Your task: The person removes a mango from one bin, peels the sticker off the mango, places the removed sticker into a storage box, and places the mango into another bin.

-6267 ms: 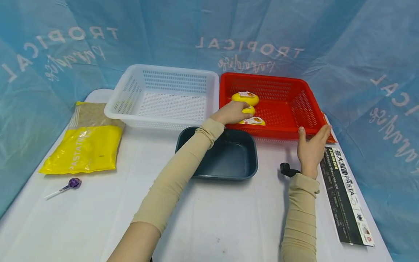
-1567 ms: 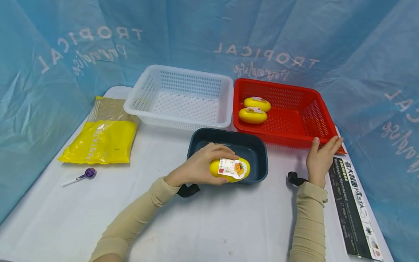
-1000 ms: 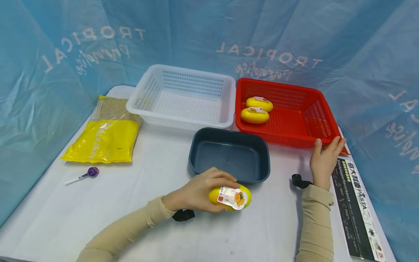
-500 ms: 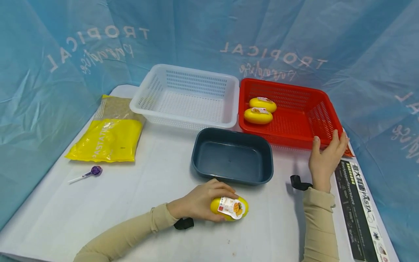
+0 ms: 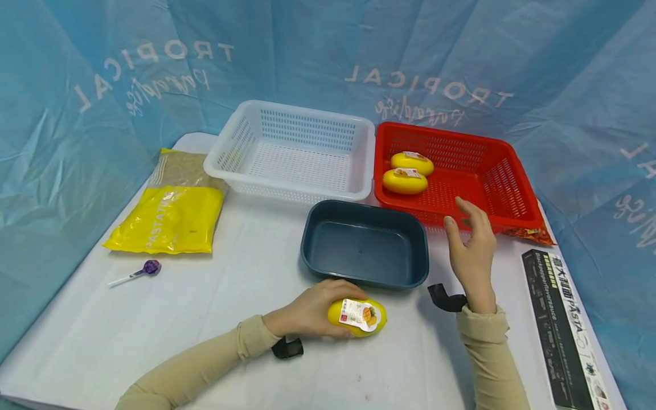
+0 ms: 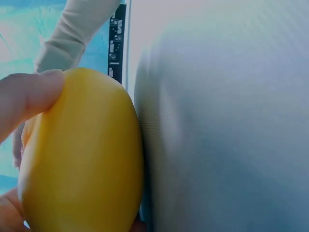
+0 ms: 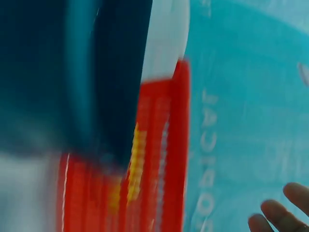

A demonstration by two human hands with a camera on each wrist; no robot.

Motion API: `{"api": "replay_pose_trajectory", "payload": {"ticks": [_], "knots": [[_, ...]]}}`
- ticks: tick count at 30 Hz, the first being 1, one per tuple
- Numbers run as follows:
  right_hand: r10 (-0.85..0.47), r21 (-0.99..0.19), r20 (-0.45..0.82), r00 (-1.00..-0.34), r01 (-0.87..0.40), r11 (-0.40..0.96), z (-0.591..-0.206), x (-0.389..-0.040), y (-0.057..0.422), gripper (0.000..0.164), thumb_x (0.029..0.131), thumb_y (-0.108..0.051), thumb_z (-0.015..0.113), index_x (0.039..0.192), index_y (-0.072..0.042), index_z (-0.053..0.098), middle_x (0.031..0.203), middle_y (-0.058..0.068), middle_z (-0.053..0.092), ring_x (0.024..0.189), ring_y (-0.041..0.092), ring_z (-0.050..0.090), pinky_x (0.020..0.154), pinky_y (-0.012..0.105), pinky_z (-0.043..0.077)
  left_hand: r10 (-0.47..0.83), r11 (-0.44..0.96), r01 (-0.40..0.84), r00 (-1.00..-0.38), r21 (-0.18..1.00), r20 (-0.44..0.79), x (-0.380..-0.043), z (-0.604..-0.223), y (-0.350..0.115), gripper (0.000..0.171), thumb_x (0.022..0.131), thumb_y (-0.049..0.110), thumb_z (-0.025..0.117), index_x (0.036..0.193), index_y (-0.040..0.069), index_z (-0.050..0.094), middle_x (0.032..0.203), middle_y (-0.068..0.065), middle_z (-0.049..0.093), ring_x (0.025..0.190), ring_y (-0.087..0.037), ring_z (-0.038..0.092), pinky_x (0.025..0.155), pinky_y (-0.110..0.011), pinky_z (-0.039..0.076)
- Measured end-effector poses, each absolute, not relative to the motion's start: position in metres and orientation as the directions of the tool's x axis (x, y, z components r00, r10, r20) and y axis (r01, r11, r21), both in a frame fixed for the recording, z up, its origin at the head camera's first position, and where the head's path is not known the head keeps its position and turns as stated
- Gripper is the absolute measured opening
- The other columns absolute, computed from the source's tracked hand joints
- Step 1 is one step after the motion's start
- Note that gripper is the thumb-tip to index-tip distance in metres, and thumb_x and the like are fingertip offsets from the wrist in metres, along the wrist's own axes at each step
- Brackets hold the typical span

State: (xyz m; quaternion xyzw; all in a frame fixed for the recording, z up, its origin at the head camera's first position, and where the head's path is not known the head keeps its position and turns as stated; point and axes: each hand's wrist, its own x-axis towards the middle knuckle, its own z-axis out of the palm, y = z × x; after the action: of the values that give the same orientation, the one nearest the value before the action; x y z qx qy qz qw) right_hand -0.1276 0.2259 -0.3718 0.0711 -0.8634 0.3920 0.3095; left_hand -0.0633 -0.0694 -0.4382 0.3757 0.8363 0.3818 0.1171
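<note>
My left hand [image 5: 318, 310] grips a yellow mango-shaped container [image 5: 357, 316] with a white label picturing mangoes. It is on the white tabletop, just in front of the dark blue tray [image 5: 359, 245]. The left wrist view shows its smooth yellow side [image 6: 87, 154], with a fingertip pressed on its upper end. My right hand [image 5: 474, 256] is held up with spread fingers and nothing in them, before the front wall of the red basket [image 5: 461, 188]. Two more such yellow containers [image 5: 405, 181] lie in that basket's left side. Fingertips [image 7: 280, 215] show at the right wrist view's lower corner.
A white basket [image 5: 302, 156] stands left of the red one. A yellow PASTATINE bag [image 5: 171, 219] and a purple lollipop [image 5: 148, 267] lie at left. At right are a black pasta box [image 5: 556, 319] and a red packet [image 5: 535, 234] partly under the red basket.
My left hand took a yellow container from the red basket and brought it over the blue tray to the near table. My right hand left the basket's right corner, moving left.
</note>
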Motion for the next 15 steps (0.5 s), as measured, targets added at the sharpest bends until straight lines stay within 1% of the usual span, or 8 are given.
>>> {"api": "replay_pose_trajectory", "payload": {"ticks": [4, 5, 6, 11, 13, 15], "knots": [[-0.009, -0.613, 0.598, -0.802, -0.464, 0.639, -0.369, -0.117, 0.206, 0.036, 0.091, -0.005, 0.064, 0.126, -0.003, 0.062, 0.123, 0.016, 0.064, 0.108, 0.028, 0.060, 0.094, 0.015, 0.043, 0.706, 0.440, 0.507, -0.706, 0.741, 0.063, -0.063, -0.438, -0.070, 0.066, 0.075, 0.032, 0.082, 0.134, 0.023, 0.057, 0.136, 0.007, 0.057, 0.125, -0.017, 0.050, 0.107, -0.041, 0.041], [-0.040, -0.608, 0.597, -0.801, -0.484, 0.629, -0.369, -0.115, 0.202, 0.035, 0.090, -0.003, 0.064, 0.125, -0.003, 0.062, 0.121, 0.015, 0.066, 0.106, 0.027, 0.060, 0.093, 0.015, 0.044, 0.705, 0.442, 0.505, -0.707, 0.742, 0.061, -0.063, -0.438, -0.070, 0.066, 0.074, 0.033, 0.082, 0.135, 0.023, 0.056, 0.136, 0.007, 0.057, 0.125, -0.017, 0.050, 0.107, -0.041, 0.041], [-0.072, -0.605, 0.594, -0.801, -0.505, 0.615, -0.368, -0.112, 0.197, 0.035, 0.089, -0.002, 0.065, 0.124, -0.004, 0.063, 0.119, 0.014, 0.066, 0.104, 0.025, 0.061, 0.093, 0.011, 0.043, 0.703, 0.445, 0.499, -0.709, 0.744, 0.054, -0.063, -0.438, -0.070, 0.067, 0.074, 0.034, 0.082, 0.135, 0.023, 0.056, 0.137, 0.007, 0.056, 0.126, -0.017, 0.049, 0.107, -0.041, 0.040], [-0.235, -0.577, 0.584, -0.777, -0.601, 0.554, -0.369, -0.098, 0.179, 0.035, 0.083, 0.004, 0.070, 0.117, -0.005, 0.066, 0.111, 0.010, 0.069, 0.096, 0.021, 0.063, 0.090, 0.009, 0.043, 0.697, 0.449, 0.491, -0.715, 0.747, 0.051, -0.062, -0.437, -0.073, 0.070, 0.073, 0.037, 0.083, 0.136, 0.023, 0.055, 0.138, 0.008, 0.055, 0.128, -0.016, 0.048, 0.108, -0.041, 0.040], [-0.305, -0.567, 0.581, -0.755, -0.644, 0.513, -0.370, -0.093, 0.172, 0.035, 0.079, 0.007, 0.072, 0.112, -0.004, 0.067, 0.107, 0.009, 0.070, 0.092, 0.020, 0.063, 0.087, 0.011, 0.045, 0.697, 0.448, 0.495, -0.715, 0.745, 0.056, -0.062, -0.436, -0.076, 0.071, 0.072, 0.035, 0.083, 0.136, 0.023, 0.055, 0.138, 0.007, 0.055, 0.129, -0.016, 0.048, 0.108, -0.041, 0.040], [-0.380, -0.556, 0.562, -0.735, -0.676, 0.484, -0.372, -0.087, 0.166, 0.034, 0.077, 0.007, 0.074, 0.108, -0.004, 0.067, 0.103, 0.007, 0.070, 0.088, 0.017, 0.062, 0.081, 0.015, 0.049, 0.698, 0.447, 0.514, -0.712, 0.732, 0.074, -0.060, -0.435, -0.078, 0.070, 0.072, 0.034, 0.084, 0.135, 0.021, 0.056, 0.137, 0.005, 0.056, 0.127, -0.016, 0.049, 0.108, -0.040, 0.041]]}}
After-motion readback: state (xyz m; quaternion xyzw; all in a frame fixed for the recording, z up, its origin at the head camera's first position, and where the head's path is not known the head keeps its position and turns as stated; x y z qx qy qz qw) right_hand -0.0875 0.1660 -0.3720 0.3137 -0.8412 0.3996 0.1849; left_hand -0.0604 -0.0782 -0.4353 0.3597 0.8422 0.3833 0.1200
